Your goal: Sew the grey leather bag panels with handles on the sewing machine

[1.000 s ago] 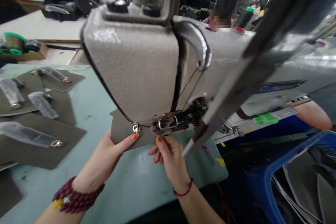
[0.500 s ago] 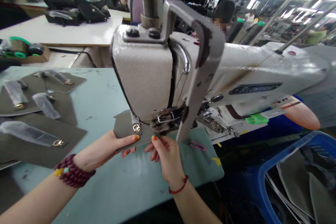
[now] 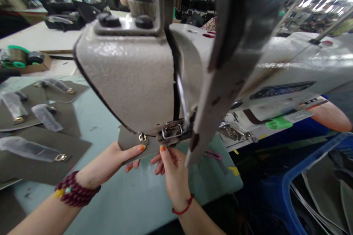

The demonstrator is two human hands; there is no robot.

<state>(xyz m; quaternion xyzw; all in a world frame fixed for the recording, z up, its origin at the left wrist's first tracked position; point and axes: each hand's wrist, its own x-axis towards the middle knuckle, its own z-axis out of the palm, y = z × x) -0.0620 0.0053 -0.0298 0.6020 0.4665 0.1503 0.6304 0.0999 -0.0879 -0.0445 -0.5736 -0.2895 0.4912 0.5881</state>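
A grey-brown leather panel [image 3: 127, 140] with a gold buckle [image 3: 142, 138] lies partly under the head of a white sewing machine [image 3: 127, 80]. My left hand [image 3: 124, 156] grips its near left edge, thumb on top and fingers below. At the panel's near right edge, my right hand [image 3: 171, 165] pinches with the thumb on top, close to the presser foot [image 3: 169, 137]. The machine head hides the panel's far part. Some right fingers curl loosely below the edge.
Similar panels [image 3: 35, 154] with plastic-wrapped straps lie on the left of the pale green table [image 3: 116, 205]. A pink thread snipper [image 3: 213, 154] rests to the right, behind the machine's guard. A blue basket [image 3: 286, 187] holding grey pieces stands at lower right. Thread spools [image 3: 19, 57] sit at far left.
The view has moved closer to the machine head, which looks larger. Both hands keep their hold on the panel with little visible shift.
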